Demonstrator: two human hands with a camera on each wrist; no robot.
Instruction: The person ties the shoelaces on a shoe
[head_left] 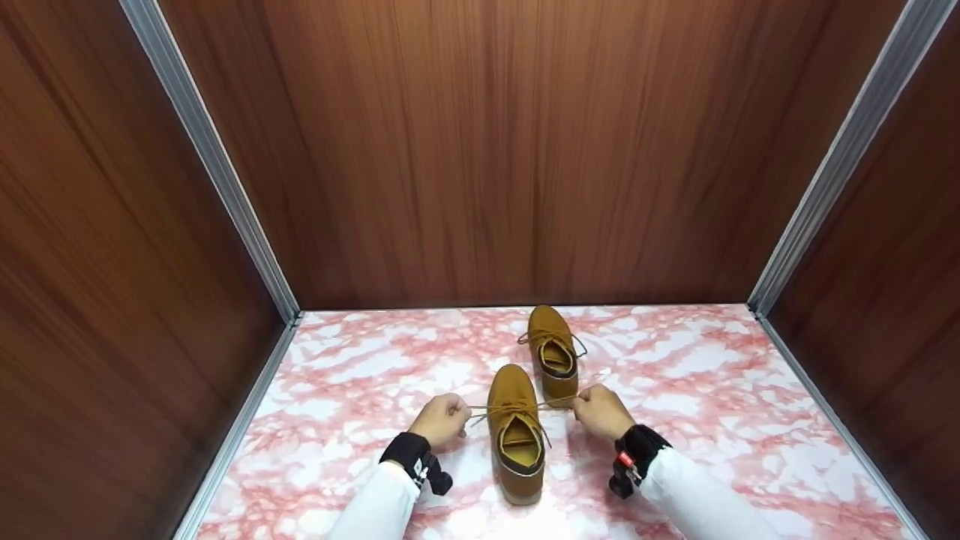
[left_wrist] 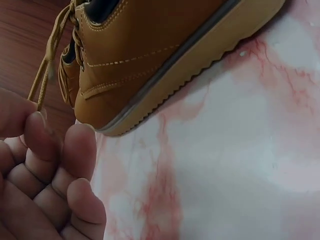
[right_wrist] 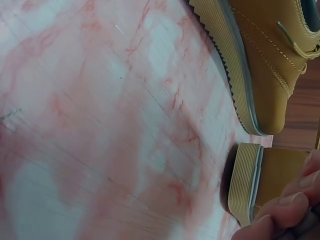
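Note:
A tan lace-up shoe [head_left: 512, 386] stands in front of me, toe pointing away, with its shoelace [head_left: 556, 402] stretched out to both sides. On the left, my left hand [head_left: 441, 420] pinches one part of the lace; the left wrist view shows the lace [left_wrist: 44, 87] between thumb and forefinger, the other fingers curled. My right hand [head_left: 602, 411] pinches the lace's other side, close to the heel of the second shoe. In the right wrist view only the fingertips [right_wrist: 292, 205] show at the lower right edge. Neither hand touches the shoe's body.
The second tan shoe [head_left: 550, 330] stands farther back and slightly right, its laces hanging out at both sides. Both are on a pink-and-white marbled surface [head_left: 360, 367]. Wood-grain panels [head_left: 480, 150] with metal edge strips [head_left: 225, 172] enclose the back and sides.

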